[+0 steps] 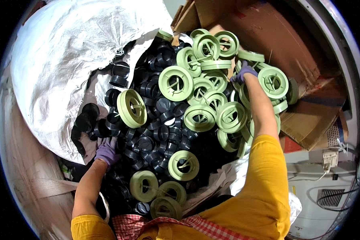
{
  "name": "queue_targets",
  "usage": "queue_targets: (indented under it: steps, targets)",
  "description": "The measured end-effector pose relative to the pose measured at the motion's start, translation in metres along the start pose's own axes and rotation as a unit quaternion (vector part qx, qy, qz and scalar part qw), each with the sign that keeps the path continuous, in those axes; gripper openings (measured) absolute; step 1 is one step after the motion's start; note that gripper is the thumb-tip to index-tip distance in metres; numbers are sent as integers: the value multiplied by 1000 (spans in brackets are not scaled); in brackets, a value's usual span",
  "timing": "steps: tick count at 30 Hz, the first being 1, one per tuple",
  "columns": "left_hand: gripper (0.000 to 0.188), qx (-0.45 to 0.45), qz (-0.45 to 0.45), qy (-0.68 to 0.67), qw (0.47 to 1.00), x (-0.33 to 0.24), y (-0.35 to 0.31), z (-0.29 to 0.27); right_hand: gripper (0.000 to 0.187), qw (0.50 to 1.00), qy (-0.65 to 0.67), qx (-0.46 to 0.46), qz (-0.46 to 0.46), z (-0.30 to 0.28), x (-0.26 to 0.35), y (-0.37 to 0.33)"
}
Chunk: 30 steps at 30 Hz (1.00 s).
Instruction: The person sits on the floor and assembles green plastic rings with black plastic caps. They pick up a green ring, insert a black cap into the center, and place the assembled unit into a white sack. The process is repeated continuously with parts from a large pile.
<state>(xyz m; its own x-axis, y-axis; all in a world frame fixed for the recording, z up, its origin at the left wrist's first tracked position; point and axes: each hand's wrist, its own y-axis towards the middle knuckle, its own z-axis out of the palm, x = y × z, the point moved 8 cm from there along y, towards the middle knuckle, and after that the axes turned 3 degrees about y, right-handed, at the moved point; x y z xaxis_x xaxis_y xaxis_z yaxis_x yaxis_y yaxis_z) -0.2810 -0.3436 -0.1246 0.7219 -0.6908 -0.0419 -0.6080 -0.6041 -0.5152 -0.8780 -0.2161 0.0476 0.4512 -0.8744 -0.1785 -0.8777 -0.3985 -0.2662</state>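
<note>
Purple gloves: both hands wear them, head view.
Left hand [107, 152]: fingers curled down into the black caps [156, 132], grip hidden, cannot tell.
Right hand [243, 73]: reaching far, fingertips among the green reels [200, 100], closure unclear.
Pile: reels lie atop black caps, centre.
White sack [60, 60]: open, left of pile.
Cardboard [268, 32]: behind the reels, right.

The left hand's [107, 152] fingertips are buried among black caps [156, 136]. Green spools [206, 100] hide the right hand's [243, 74] fingers, so neither grip shows.
</note>
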Motion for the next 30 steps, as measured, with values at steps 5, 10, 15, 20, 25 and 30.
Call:
queue_targets:
  steps: [5, 10, 15, 20, 25, 30]
  targets:
    - [102, 30, -2, -12, 999, -9, -5, -12, 96, 993, -72, 48, -82, 33, 34, -32]
    - [102, -21, 20, -11, 1000, -5, 1, -5, 91, 924, -1, 200, -326, 103, 83, -190]
    - [81, -67, 44, -13, 997, -8, 0, -7, 64, 621, -47, 327, -711, 129, 133, -379]
    - [66, -51, 2, 18, 999, 0, -1, 6, 52, 776, 399, 84, -481, -41, 182, -170]
    - [65, 52, -11, -24, 998, 7, 9, 21, 72, 805, 180, -440, -356, -100, 166, 17]
    - [61, 92, -26, -8, 995, 9, 5, 34, 133, 951, 154, -59, -261, -70, 185, 69]
